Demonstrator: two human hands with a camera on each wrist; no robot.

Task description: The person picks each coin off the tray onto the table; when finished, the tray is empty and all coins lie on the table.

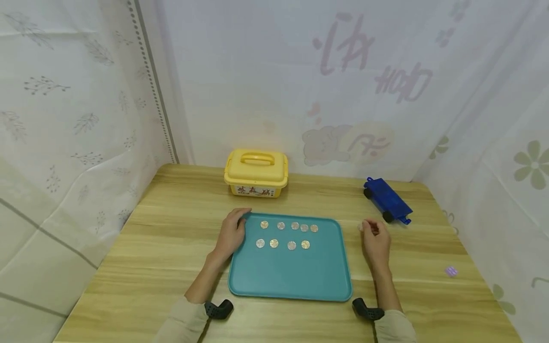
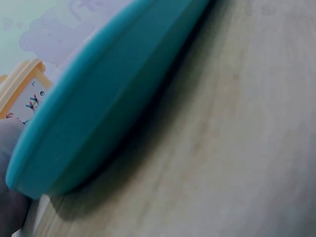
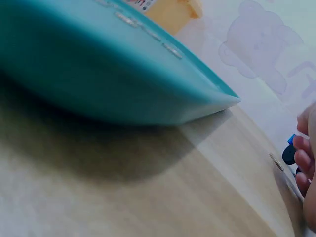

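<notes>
My left hand (image 1: 229,233) rests against the far left corner of a teal tray (image 1: 291,281), its fingers reaching along the rim. In the left wrist view, part of that hand (image 2: 11,173) shows beyond the tray's outer wall. Several gold and silver coins (image 1: 305,244) lie flat in two rows across the tray's far half. Right of the tray, my right hand (image 1: 377,243) has its fingers bent, with a single coin (image 1: 360,227) at the fingertips. The right wrist view shows a coin (image 3: 276,162) beside the curled fingers (image 3: 302,158); whether they grip it is unclear.
A yellow lidded box (image 1: 256,171) with a handle stands behind the tray. A blue toy cart (image 1: 389,197) with black wheels sits beyond my right hand. A small purple piece (image 1: 451,271) lies near the table's right edge. Printed curtains (image 1: 274,85) surround the wooden table (image 1: 171,238).
</notes>
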